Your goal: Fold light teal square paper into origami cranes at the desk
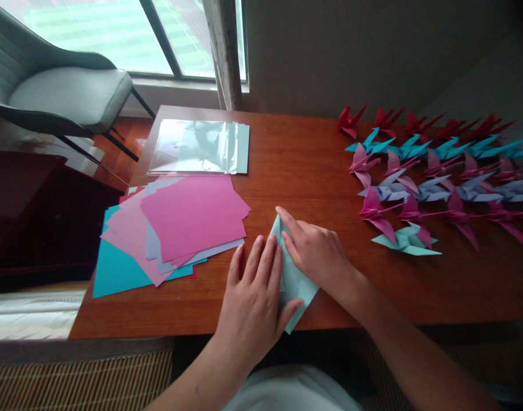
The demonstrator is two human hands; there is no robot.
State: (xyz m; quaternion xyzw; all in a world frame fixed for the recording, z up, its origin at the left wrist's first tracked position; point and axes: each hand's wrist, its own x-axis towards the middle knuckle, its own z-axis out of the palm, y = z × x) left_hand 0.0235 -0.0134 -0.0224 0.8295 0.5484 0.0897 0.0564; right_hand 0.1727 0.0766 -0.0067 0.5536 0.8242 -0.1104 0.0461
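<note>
A pale mint sheet of origami paper (299, 279), folded into a narrow pointed shape, lies on the table near its front edge. My left hand (255, 291) rests flat over the paper's left side, fingers stretched out and thumb spread across the lower part. From the right, my right hand (319, 251) touches the upper part, its index finger extended at the top point and the thumb just below. The other fingers of that hand are bent and partly hidden. Part of the paper is covered by both hands.
Loose coloured sheets (193, 220) lie left of my hands, with a clear plastic packet of paper (197, 147) behind them. Rows of folded paper cranes (447, 197) stand at the right, a mint crane (409, 240) nearest. A chair (73, 94) stands by the window.
</note>
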